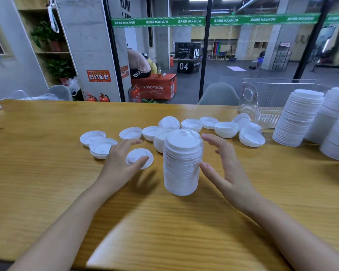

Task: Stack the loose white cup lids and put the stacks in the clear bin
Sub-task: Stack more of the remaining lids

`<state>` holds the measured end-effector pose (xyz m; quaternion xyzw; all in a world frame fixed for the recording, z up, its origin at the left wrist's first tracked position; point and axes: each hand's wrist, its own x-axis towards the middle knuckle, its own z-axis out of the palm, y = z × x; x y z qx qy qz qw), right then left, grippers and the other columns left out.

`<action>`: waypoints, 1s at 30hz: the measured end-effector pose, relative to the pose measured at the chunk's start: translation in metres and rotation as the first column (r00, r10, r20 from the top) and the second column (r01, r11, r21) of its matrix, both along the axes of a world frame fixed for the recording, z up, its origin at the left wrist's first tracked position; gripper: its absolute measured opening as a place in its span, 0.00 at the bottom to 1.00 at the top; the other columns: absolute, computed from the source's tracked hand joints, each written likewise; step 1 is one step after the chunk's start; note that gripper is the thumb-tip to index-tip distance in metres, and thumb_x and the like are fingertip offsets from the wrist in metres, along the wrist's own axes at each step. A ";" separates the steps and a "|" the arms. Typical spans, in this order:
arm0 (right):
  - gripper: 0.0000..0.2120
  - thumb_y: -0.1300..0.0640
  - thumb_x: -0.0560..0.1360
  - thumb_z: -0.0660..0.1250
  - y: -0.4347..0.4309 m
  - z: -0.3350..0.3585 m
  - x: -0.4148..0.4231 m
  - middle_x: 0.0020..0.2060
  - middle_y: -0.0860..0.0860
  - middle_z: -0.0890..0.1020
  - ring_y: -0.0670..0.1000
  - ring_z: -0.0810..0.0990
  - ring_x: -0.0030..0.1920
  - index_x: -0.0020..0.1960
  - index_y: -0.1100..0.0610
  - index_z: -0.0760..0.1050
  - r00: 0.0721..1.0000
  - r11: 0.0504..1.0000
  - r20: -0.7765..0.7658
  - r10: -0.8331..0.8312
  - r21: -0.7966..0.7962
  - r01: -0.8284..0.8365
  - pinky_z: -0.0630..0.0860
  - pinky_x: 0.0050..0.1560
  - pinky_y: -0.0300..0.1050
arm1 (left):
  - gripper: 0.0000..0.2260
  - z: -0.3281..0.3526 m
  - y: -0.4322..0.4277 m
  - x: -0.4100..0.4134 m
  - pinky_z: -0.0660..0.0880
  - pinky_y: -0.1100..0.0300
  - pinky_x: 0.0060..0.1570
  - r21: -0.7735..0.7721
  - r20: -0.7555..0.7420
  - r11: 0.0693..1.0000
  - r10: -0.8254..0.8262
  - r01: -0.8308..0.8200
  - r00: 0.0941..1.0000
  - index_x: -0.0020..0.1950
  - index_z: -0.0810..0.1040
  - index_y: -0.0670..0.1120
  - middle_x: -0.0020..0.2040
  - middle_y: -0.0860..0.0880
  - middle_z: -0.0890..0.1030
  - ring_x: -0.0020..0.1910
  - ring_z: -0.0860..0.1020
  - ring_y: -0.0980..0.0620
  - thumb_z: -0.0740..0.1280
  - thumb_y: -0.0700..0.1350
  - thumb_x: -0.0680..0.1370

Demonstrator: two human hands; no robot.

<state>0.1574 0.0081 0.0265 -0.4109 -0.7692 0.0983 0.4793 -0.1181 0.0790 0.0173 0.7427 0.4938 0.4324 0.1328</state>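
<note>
The wooden table (47, 173) runs wide and bare in front, so there is plenty of room toward the near edge. At the far right stand three tall finished stacks (298, 118), crowding the clear bin (266, 100) behind them. In the middle a tall stack (182, 163) of lids stands free between the hands. Loose lids (191, 125) lie scattered beyond it. The left hand (121, 163) is spread flat above a single lid (139, 158); the right hand (227, 169) is open, just beside the stack (whether its thumb touches, I cannot tell). A one-sided nudge could topple the stack, and carrying it right risks brushing the finished ones.
</note>
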 end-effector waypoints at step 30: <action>0.23 0.43 0.78 0.60 0.003 -0.002 0.001 0.67 0.33 0.67 0.47 0.67 0.69 0.71 0.44 0.63 1.000 1.000 -0.013 -0.020 0.013 0.020 0.62 0.69 0.39 | 0.21 0.035 -0.020 0.024 0.63 0.69 0.58 -0.015 0.231 0.998 -0.056 0.061 0.971 0.58 0.76 0.63 0.61 0.61 0.77 0.64 0.71 0.56 0.65 0.67 0.68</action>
